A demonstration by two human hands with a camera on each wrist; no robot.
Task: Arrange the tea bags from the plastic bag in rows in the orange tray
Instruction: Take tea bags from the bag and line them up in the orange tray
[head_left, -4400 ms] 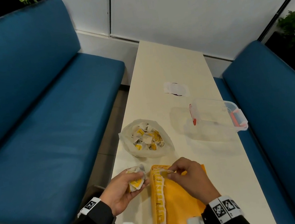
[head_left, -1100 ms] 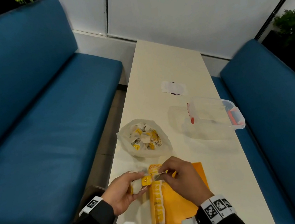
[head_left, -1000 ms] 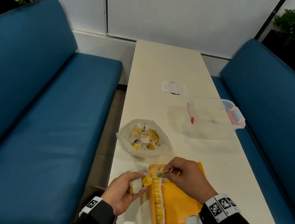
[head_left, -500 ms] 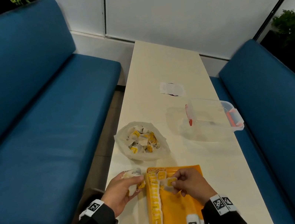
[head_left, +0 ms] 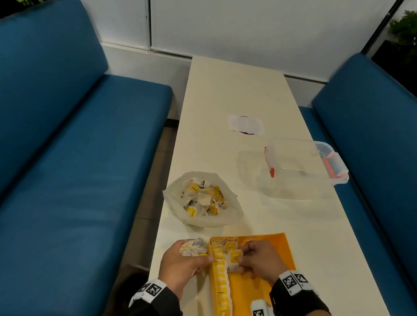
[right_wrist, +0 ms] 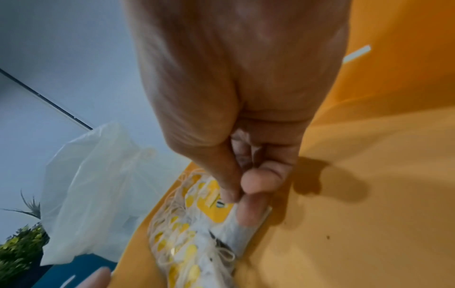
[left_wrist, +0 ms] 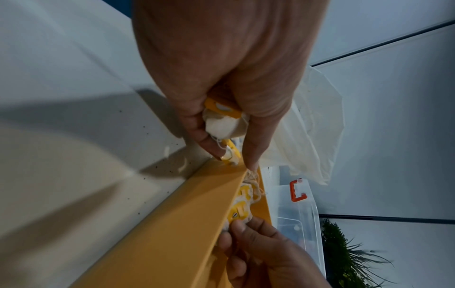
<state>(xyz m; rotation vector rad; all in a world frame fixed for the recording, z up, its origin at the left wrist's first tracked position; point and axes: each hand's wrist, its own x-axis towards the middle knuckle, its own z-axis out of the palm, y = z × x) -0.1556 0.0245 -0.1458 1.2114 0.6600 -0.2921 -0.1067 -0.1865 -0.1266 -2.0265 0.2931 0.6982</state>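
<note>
A: From the head view, the right hand pinches a tea bag beside the finished row in the orange tray, starting a second row, I'd say.

B: Left wrist view: the left hand clutches spare tea bags at the rim, handy for feeding.

A: Right wrist view: fingertips press it flat. The plastic bag waits behind.

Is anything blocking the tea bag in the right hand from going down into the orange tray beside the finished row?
Nothing visible does. The right hand pinches a tea bag just right of the first row; the orange tray floor beside it lies bare.
</note>
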